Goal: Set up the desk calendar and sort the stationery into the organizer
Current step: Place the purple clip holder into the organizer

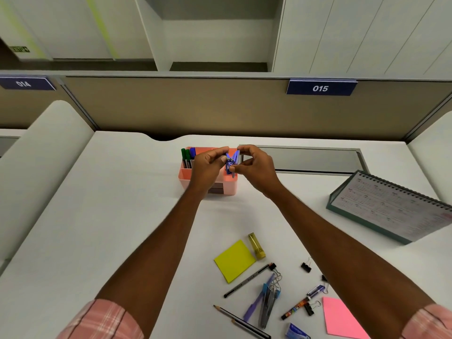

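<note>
A pink organizer (184,173) stands at the middle back of the white desk, with green and blue markers (187,154) upright in its left compartment. Both hands hover just above it, holding a small purple stapler (231,161) between them; it is hinged open in a V. My left hand (209,165) pinches its left arm and my right hand (254,167) pinches its right arm and lower end. The desk calendar (391,206) leans propped up at the right. Loose stationery lies near me: a yellow sticky pad (233,260), pens, pencils (241,321) and binder clips (305,267).
A yellow lighter-like item (256,245), a pink sticky pad (340,319), a purple cutter (259,299) and a blue eraser pack (297,332) lie at the front. A grey cable tray lid (315,159) is set into the desk behind. A beige partition with a 015 label (320,88) bounds the back.
</note>
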`<state>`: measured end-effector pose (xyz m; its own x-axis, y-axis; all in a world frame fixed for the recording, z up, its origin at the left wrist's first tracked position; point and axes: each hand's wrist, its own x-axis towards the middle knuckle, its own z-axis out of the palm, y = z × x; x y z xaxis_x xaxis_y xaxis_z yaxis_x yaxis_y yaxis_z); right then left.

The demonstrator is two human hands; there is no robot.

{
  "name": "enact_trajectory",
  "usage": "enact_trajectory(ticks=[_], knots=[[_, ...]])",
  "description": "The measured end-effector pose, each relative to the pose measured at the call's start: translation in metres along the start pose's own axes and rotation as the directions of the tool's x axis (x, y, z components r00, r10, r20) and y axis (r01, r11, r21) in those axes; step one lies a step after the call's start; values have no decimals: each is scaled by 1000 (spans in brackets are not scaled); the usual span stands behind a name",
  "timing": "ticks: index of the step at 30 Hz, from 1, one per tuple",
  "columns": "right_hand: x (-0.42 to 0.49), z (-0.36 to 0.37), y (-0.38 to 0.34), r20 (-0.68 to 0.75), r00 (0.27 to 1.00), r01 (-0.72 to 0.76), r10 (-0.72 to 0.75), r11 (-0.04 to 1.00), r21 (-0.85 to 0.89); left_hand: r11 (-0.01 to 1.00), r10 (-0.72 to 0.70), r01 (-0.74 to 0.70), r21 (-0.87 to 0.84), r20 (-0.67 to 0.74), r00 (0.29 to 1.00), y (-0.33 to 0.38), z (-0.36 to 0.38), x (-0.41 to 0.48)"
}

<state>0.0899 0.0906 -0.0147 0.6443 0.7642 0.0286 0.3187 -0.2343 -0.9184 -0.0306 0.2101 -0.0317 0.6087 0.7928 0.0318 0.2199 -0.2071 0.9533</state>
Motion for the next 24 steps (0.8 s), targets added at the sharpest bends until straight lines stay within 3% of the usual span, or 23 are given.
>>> enact_trajectory(ticks=[4, 10, 17, 24], knots=[[5, 9, 10, 12, 1000, 2, -2, 1000, -28, 1000, -17, 17, 13, 19, 1000, -8, -1, 4], [9, 17, 27, 43, 999, -7, 12, 992, -123, 979, 40, -56, 195, 88, 995, -20, -1, 7], [15, 27, 44, 60, 998, -9, 22, 977, -213, 857, 98, -208, 471, 247, 964, -40, 1, 16], [17, 32, 58, 37, 999, 31, -20, 951, -308, 743, 92, -250, 621, 275, 957, -40, 9, 20]])
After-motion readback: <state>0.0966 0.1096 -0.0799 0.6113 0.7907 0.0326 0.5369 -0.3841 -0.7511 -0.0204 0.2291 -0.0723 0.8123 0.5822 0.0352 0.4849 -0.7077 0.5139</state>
